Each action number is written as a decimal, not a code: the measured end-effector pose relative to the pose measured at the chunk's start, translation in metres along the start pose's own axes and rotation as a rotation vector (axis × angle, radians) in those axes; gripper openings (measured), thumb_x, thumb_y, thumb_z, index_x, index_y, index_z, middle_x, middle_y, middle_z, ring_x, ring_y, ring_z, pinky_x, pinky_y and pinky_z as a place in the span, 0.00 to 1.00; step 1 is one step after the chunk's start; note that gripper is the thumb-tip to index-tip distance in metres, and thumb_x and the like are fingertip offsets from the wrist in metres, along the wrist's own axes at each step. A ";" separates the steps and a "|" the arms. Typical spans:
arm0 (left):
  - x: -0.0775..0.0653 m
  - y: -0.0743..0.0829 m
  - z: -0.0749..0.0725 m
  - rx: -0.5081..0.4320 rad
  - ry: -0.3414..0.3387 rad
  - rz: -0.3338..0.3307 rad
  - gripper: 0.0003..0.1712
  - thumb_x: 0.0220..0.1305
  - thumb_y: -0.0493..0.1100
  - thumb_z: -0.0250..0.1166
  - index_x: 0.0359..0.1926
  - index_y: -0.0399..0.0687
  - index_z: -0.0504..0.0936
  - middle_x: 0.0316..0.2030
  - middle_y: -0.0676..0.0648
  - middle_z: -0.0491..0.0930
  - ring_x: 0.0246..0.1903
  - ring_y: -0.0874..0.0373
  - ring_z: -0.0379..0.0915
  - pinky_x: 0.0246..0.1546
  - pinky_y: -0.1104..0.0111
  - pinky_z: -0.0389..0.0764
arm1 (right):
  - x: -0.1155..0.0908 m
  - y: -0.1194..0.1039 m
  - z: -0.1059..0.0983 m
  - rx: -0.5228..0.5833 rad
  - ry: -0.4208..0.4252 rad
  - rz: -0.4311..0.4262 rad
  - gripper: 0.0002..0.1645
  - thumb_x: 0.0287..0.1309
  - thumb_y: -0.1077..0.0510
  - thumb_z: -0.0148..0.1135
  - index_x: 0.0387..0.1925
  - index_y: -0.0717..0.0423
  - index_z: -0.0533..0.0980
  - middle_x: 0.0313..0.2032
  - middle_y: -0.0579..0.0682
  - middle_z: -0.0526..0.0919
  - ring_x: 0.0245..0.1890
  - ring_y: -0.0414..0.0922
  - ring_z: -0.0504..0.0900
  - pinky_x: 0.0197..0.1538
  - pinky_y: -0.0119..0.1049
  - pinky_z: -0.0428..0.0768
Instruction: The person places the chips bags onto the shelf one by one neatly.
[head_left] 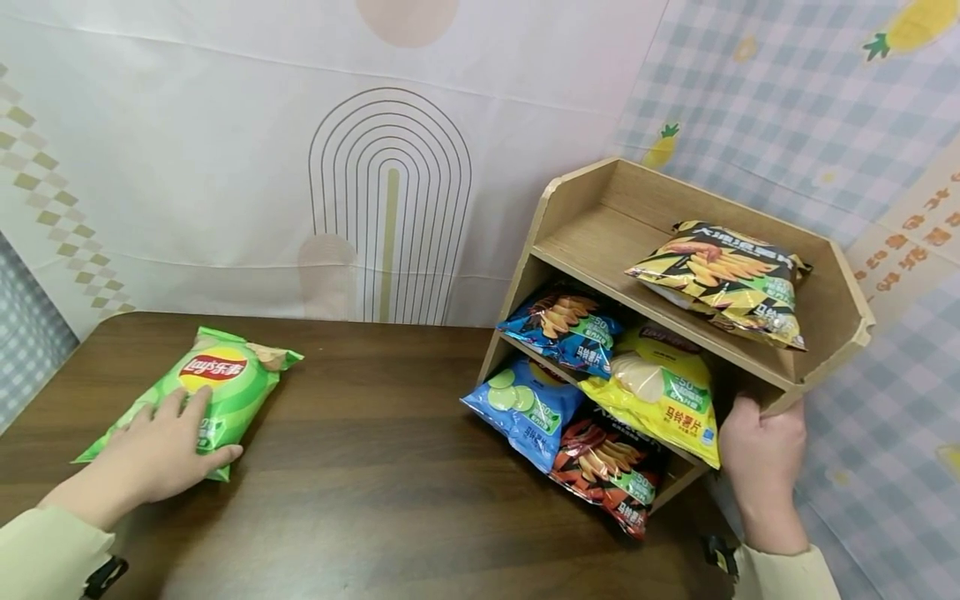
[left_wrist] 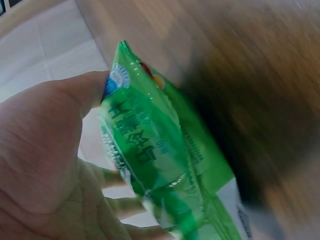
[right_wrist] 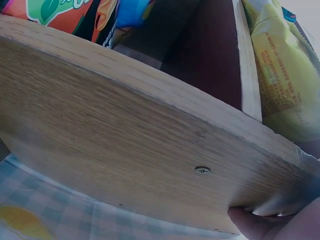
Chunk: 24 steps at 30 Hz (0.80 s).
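Observation:
On the table's left side lies a green bag of potato chips [head_left: 217, 379]. My left hand [head_left: 161, 446] lies over its lower part, fingers spread across the front and thumb at the right edge. In the left wrist view, the green chip bag [left_wrist: 150, 150] sits between the thumb and the fingers of my left hand [left_wrist: 45, 155]. At the right stands a small wooden shelf [head_left: 585, 237]. My right hand [head_left: 765, 454] grips its right side below the top tier. In the right wrist view, fingertips of my right hand [right_wrist: 280, 225] touch the shelf's side panel [right_wrist: 150, 145].
A black and yellow chip bag [head_left: 731, 279] lies on the top tier. Below sit a dark blue bag [head_left: 566, 325] and a yellow bag [head_left: 663, 387]; lower still are a light blue bag [head_left: 528, 408] and a red and black bag [head_left: 607, 467]. Patterned cloth [head_left: 187, 167] hangs behind the table [head_left: 360, 467].

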<state>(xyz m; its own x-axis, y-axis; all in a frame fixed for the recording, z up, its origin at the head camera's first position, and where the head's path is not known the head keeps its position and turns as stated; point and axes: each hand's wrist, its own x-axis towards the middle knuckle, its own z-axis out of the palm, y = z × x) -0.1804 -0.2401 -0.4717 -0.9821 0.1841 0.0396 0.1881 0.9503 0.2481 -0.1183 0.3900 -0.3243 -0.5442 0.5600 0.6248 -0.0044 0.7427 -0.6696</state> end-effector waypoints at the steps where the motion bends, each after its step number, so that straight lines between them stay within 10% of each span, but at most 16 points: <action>1: 0.000 0.004 0.001 0.002 0.000 0.008 0.61 0.54 0.74 0.61 0.67 0.27 0.53 0.58 0.20 0.55 0.51 0.12 0.51 0.41 0.25 0.60 | 0.000 0.000 0.000 -0.001 0.000 0.002 0.26 0.59 0.60 0.45 0.58 0.66 0.67 0.51 0.72 0.74 0.46 0.63 0.70 0.50 0.62 0.63; 15: -0.003 0.035 -0.002 0.007 -0.016 0.068 0.59 0.54 0.76 0.59 0.66 0.29 0.59 0.56 0.22 0.61 0.48 0.16 0.61 0.38 0.30 0.68 | 0.000 0.002 -0.001 -0.011 0.003 0.015 0.27 0.59 0.60 0.45 0.59 0.67 0.67 0.51 0.74 0.74 0.47 0.64 0.70 0.51 0.63 0.62; 24: 0.014 -0.001 -0.016 -0.150 -0.015 -0.023 0.58 0.62 0.72 0.54 0.61 0.17 0.58 0.50 0.14 0.62 0.46 0.17 0.62 0.40 0.32 0.68 | -0.001 0.000 0.000 -0.012 0.009 0.002 0.26 0.59 0.60 0.45 0.58 0.67 0.67 0.51 0.72 0.74 0.45 0.63 0.70 0.50 0.63 0.62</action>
<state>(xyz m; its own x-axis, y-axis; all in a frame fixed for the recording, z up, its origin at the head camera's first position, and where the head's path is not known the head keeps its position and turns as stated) -0.1941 -0.2426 -0.4561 -0.9858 0.1671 0.0183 0.1609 0.9062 0.3911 -0.1184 0.3895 -0.3249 -0.5366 0.5649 0.6269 0.0072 0.7459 -0.6660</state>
